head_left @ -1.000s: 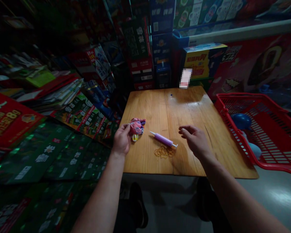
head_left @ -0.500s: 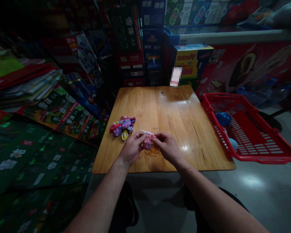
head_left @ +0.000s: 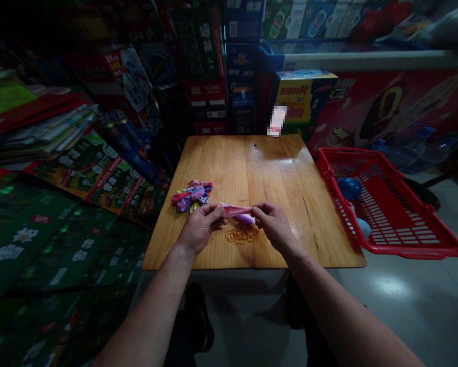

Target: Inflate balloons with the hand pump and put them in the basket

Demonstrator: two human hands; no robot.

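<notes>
Holding, left hand (head_left: 203,224): thumb and fingers closed on one end of a pink balloon (head_left: 236,210).
Right hand (head_left: 270,224): fingertips pinched on the balloon's opposite end; no gap seen between them.
Pink balloon: one, uninflated, drawn out flat and lengthwise between the two hands, above the table (head_left: 290,193); which end is the neck cannot be told.
Stage of work: judged early for this piece, as it is in hand but holds no air and bears no band.
Finished pieces: apparently two, a dark blue balloon (head_left: 349,188) and a pale blue balloon (head_left: 364,228), rounded, in the red basket (head_left: 383,186) well to the right of the right hand.
Pieces left: a heap of limp balloons (head_left: 192,196), mixed colours, on the table just beyond the left hand and to its left; count uncertain through overlap.
Purple pump (head_left: 246,219): one, syringe-shaped, lying between the hands and partly behind the pink balloon; seemingly unused at this point.
Rubber bands (head_left: 241,235): a loose tangle, tan, between the hands and nearer the person than the pump.
</notes>
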